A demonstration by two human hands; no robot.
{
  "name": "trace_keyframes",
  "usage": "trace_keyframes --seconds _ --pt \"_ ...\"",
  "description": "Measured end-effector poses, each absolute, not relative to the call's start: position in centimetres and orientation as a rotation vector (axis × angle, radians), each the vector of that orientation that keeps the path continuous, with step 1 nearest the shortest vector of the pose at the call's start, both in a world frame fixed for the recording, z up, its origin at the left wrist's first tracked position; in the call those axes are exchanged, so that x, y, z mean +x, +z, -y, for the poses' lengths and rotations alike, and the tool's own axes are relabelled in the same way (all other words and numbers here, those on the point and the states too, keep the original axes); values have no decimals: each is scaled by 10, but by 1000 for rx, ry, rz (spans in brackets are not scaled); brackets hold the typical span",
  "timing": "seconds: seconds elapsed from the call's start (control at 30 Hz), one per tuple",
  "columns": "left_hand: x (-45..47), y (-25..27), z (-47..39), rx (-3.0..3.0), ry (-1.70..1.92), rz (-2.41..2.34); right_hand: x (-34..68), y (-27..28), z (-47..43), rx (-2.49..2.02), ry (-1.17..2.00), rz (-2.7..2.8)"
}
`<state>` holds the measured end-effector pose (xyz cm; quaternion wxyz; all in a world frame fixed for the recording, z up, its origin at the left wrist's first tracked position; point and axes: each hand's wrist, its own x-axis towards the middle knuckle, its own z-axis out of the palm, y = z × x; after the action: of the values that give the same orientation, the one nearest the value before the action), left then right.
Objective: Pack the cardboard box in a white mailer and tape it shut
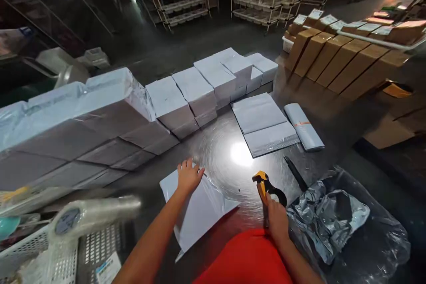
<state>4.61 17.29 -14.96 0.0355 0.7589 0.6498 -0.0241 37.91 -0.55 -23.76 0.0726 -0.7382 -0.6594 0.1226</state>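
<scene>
Pressing flat with spread left hand (188, 176) on a white poly mailer (196, 208) at the steel table's (229, 173) near edge — thin, limp, slippery; best pinched at a corner. Right hand (277, 218) wrapped around a yellow-and-black cutter (268, 186) — light, rigid.

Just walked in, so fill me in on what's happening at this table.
A person in a red top stands at a shiny metal table. The left hand presses flat on a white plastic mailer bag. The right hand grips a yellow-and-black handled cutter. Rows of white wrapped parcels line the far side, with a stack of flat grey mailers beside them and a black bin bag of crumpled plastic at right.
</scene>
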Motion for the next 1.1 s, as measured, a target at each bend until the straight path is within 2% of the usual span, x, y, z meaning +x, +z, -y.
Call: trace_keyframes --seconds 0.17,0.27,0.4,0.5,0.67,0.87,1.1 --pt "51 -149 -172 2508 -145 -1700 400 -209 -23 -1958 601 1500" --pt "52 -152 -169 2507 -102 -1684 378 -197 -84 -1727 938 1150" --pt "47 -161 -167 2514 75 -1671 301 -214 -184 -1353 1560 839" --pt "44 -164 -168 2502 91 -1661 250 -233 -223 -1259 1760 812" --pt "43 -163 -170 2456 99 -1672 230 -246 -219 -1088 1965 844" --pt "42 -161 -175 2398 47 -1716 224 -257 -232 -990 2045 862" --pt "42 -159 -178 2341 -98 -1819 286 -262 -173 -897 2154 1018"
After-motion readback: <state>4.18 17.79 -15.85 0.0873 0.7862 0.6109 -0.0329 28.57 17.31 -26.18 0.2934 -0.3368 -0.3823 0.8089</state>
